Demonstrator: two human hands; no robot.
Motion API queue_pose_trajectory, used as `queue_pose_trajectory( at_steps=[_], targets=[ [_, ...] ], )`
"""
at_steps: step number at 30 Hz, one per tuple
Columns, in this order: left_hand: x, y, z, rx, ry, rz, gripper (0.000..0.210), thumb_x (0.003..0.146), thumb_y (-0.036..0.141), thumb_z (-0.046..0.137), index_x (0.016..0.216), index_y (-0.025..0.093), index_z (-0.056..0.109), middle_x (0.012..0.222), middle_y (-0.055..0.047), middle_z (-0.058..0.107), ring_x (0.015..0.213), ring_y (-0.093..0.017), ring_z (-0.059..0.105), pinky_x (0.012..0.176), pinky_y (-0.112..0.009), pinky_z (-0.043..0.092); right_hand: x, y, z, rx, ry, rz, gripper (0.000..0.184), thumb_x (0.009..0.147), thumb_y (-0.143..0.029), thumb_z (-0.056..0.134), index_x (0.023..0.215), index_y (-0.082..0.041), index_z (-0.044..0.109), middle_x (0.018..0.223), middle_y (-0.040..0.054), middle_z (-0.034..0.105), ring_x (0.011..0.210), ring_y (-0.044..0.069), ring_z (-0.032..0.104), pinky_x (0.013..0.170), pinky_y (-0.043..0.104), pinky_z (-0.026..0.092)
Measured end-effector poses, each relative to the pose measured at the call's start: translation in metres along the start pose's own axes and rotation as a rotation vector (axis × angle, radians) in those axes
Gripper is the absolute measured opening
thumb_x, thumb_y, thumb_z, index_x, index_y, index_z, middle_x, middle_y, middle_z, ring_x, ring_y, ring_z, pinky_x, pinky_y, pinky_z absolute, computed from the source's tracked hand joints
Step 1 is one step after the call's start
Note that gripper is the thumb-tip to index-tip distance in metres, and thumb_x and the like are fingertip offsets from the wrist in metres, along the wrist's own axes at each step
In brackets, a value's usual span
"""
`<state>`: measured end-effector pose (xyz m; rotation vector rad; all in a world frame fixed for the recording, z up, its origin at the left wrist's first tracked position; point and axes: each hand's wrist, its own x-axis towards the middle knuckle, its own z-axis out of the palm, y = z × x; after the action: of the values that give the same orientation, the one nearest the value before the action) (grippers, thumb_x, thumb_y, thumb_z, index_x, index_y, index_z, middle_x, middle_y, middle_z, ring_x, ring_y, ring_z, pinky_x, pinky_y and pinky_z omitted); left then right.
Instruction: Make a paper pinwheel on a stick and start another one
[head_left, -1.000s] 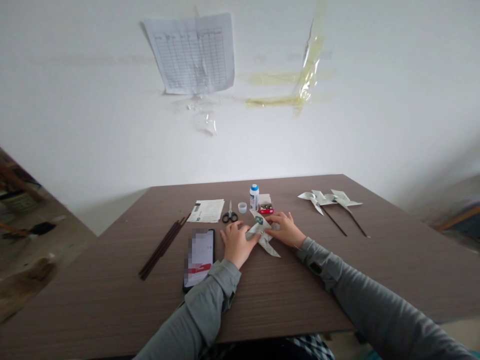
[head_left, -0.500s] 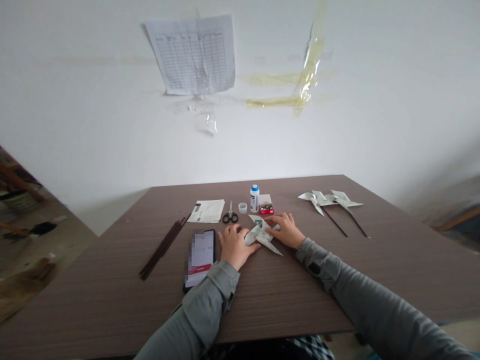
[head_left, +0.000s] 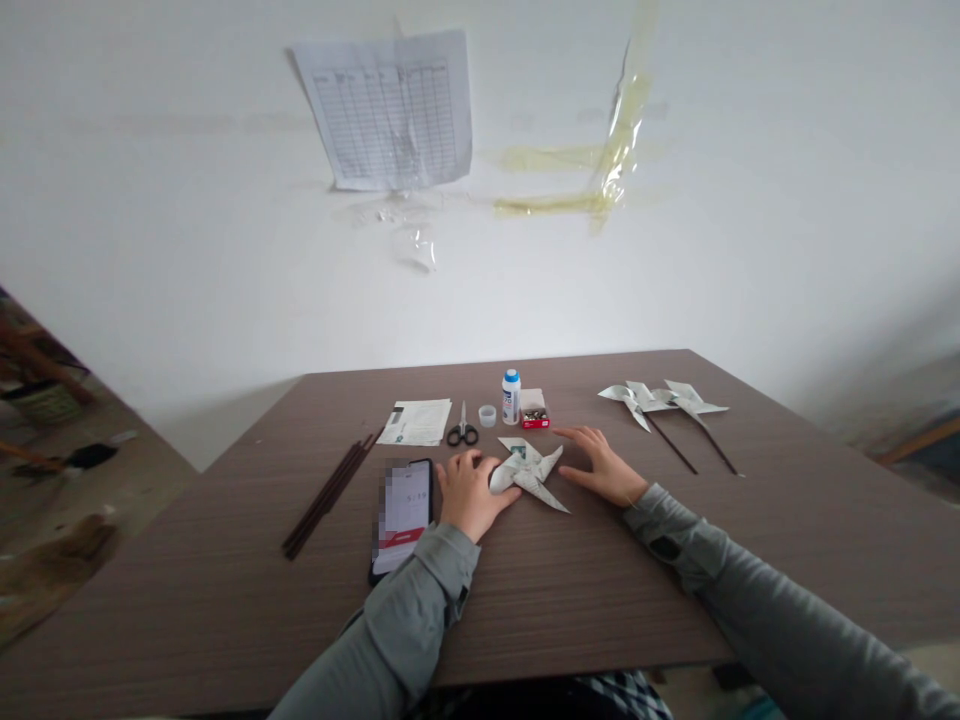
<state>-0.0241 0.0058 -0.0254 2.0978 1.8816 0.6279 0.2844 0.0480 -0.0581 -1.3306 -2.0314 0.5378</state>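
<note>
A folded paper pinwheel (head_left: 531,468) lies on the table in front of me, its four-way blades spread. My left hand (head_left: 471,492) is closed on its left blade, thumb along the near side. To the right of the pinwheel, my right hand (head_left: 606,468) is apart from it, with fingers spread and nothing in them. Just beyond the pinwheel is a small red box (head_left: 535,421) holding small shiny pieces. Beside that box stands a white bottle with a blue cap (head_left: 511,398).
Left of the bottle are a small clear cup (head_left: 487,416), black-handled scissors (head_left: 463,434) and paper sheets (head_left: 416,422). A phone (head_left: 403,520) and dark sticks (head_left: 330,495) lie further left. Finished pinwheels on sticks (head_left: 690,398) rest at the back right. A wall (head_left: 300,290) rises behind the table.
My right hand has let go of the pinwheel and moved right, its fingers opening. My left hand stays on the left blade.
</note>
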Motion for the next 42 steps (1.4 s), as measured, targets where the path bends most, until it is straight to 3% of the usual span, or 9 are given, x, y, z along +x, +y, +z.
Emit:
queue_pose_trajectory(
  at_steps=[4, 9, 14, 19, 25, 29, 32, 35, 42],
  targets=[
    [0.001, -0.001, 0.000, 0.013, -0.026, 0.040, 0.037, 0.098, 0.041, 0.109, 0.133, 0.036, 0.100, 0.163, -0.015, 0.086, 0.160, -0.049, 0.074, 0.145, -0.067, 0.055, -0.007, 0.008, -0.004, -0.017, -0.083, 0.009, 0.080, 0.095, -0.046, 0.097, 0.172, -0.031, 0.083, 0.173, 0.0171, 0.083, 0.167, 0.050, 0.071, 0.148, 0.073, 0.053],
    [0.000, -0.001, 0.000, 0.056, -0.041, 0.066, 0.038, 0.103, 0.040, 0.104, 0.140, 0.035, 0.098, 0.168, -0.015, 0.085, 0.163, -0.048, 0.074, 0.145, -0.063, 0.056, -0.006, 0.005, -0.003, -0.064, -0.110, 0.027, 0.078, 0.100, -0.050, 0.093, 0.175, -0.031, 0.082, 0.174, 0.0179, 0.082, 0.168, 0.051, 0.070, 0.150, 0.076, 0.050],
    [0.003, -0.005, -0.007, 0.028, -0.059, 0.088, 0.044, 0.098, 0.035, 0.106, 0.141, 0.034, 0.097, 0.166, -0.014, 0.086, 0.162, -0.047, 0.075, 0.143, -0.060, 0.057, -0.005, 0.004, -0.001, -0.097, -0.122, 0.013, 0.070, 0.104, -0.050, 0.092, 0.171, -0.032, 0.085, 0.177, 0.0168, 0.081, 0.169, 0.051, 0.069, 0.150, 0.075, 0.050],
    [0.009, -0.017, -0.028, -0.029, -0.070, 0.153, 0.036, 0.106, 0.031, 0.097, 0.142, 0.029, 0.097, 0.157, -0.014, 0.090, 0.154, -0.040, 0.083, 0.137, -0.050, 0.063, -0.004, 0.014, 0.000, -0.115, -0.140, -0.016, 0.070, 0.107, -0.051, 0.090, 0.174, -0.032, 0.083, 0.179, 0.0177, 0.079, 0.168, 0.052, 0.068, 0.150, 0.079, 0.049],
    [0.019, -0.054, -0.070, 0.039, 0.063, 0.168, 0.024, 0.114, 0.026, 0.086, 0.134, 0.026, 0.099, 0.146, -0.014, 0.097, 0.142, -0.037, 0.091, 0.132, -0.049, 0.068, -0.003, 0.022, 0.003, -0.125, -0.146, -0.038, 0.070, 0.109, -0.054, 0.088, 0.175, -0.034, 0.082, 0.179, 0.0174, 0.078, 0.167, 0.052, 0.068, 0.148, 0.080, 0.050],
    [0.030, -0.087, -0.099, 0.251, 0.141, -0.009, 0.031, 0.118, 0.024, 0.077, 0.138, 0.021, 0.101, 0.150, -0.016, 0.098, 0.145, -0.038, 0.091, 0.131, -0.045, 0.069, -0.004, 0.023, 0.003, -0.130, -0.139, -0.045, 0.067, 0.109, -0.054, 0.088, 0.173, -0.035, 0.083, 0.176, 0.0168, 0.079, 0.164, 0.051, 0.069, 0.146, 0.079, 0.052],
    [0.035, -0.107, -0.113, 0.396, 0.134, -0.183, 0.037, 0.121, 0.023, 0.071, 0.141, 0.020, 0.103, 0.153, -0.018, 0.097, 0.145, -0.038, 0.092, 0.125, -0.041, 0.071, -0.004, 0.024, 0.003, -0.131, -0.134, -0.056, 0.065, 0.109, -0.055, 0.088, 0.171, -0.035, 0.085, 0.174, 0.0163, 0.079, 0.163, 0.050, 0.070, 0.145, 0.077, 0.054],
    [0.036, -0.121, -0.119, 0.484, 0.112, -0.341, 0.038, 0.119, 0.025, 0.074, 0.140, 0.024, 0.105, 0.152, -0.017, 0.098, 0.143, -0.041, 0.092, 0.112, -0.041, 0.073, -0.004, 0.025, 0.004, -0.128, -0.133, -0.062, 0.063, 0.110, -0.056, 0.088, 0.170, -0.037, 0.086, 0.173, 0.0155, 0.080, 0.162, 0.050, 0.070, 0.144, 0.077, 0.054],
    [0.034, -0.137, -0.119, 0.534, 0.104, -0.461, 0.044, 0.116, 0.027, 0.073, 0.147, 0.032, 0.104, 0.150, -0.018, 0.099, 0.136, -0.042, 0.092, 0.103, -0.044, 0.071, -0.004, 0.022, 0.003, -0.136, -0.135, -0.051, 0.062, 0.109, -0.054, 0.089, 0.168, -0.036, 0.087, 0.173, 0.0162, 0.080, 0.163, 0.050, 0.070, 0.145, 0.077, 0.054]
  ],
)
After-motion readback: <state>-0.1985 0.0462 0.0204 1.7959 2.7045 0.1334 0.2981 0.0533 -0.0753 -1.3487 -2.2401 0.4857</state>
